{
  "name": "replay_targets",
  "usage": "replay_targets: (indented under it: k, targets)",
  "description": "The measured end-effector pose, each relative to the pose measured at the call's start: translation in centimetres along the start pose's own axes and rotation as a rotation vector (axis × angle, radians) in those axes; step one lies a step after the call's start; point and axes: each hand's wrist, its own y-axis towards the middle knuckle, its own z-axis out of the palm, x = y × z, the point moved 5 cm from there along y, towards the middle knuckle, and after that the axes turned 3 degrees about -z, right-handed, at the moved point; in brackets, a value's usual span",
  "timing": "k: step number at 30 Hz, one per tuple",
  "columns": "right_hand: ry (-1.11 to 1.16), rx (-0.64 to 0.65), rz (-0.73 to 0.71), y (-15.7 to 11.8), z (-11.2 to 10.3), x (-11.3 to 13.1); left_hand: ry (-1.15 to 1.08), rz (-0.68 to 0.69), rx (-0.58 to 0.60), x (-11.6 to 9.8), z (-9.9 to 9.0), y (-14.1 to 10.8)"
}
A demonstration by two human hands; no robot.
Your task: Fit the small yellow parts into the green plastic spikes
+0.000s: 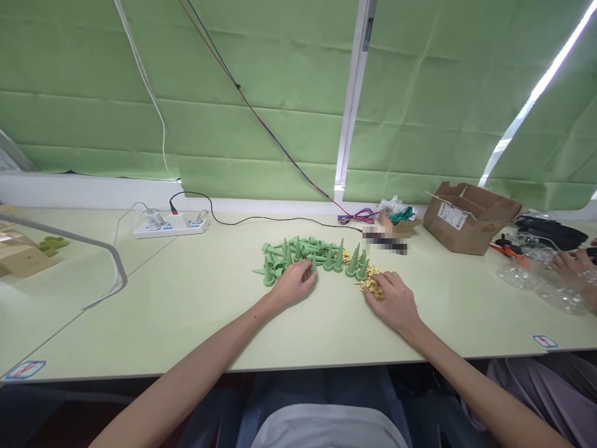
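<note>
My left hand (293,283) is at the front of a heap of green plastic cone-shaped spikes (303,244), its fingers curled round one green spike (313,265). Several green spikes (355,261) stand upright on their round bases to the right of that hand; others lie on their sides in the heap. My right hand (396,302) rests on a pile of small yellow plastic pieces (373,287), thumb and fingers apart with pieces between them. The yellow pieces' exact shape is too small to make out, and the fingers hide some of them.
A white power strip (171,225) with cables lies at the back left. Towards the right are a small box with plastic wrap (398,218), an open cardboard box (469,218) and clear plastic items (559,292) beside another person's hand (576,264). A grey bent bar (114,261) crosses the left.
</note>
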Motion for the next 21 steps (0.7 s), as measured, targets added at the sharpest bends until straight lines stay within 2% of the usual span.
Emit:
replay_targets:
  k: [6,21]
  targets:
    - [-0.003,0.092,0.016,-0.1,0.8,-0.1,0.005,-0.009,0.009,0.0,0.0,0.0]
    - [0.104,0.106,-0.013,-0.4,1.4,-0.4,-0.003,-0.017,0.009,-0.1,0.0,0.0]
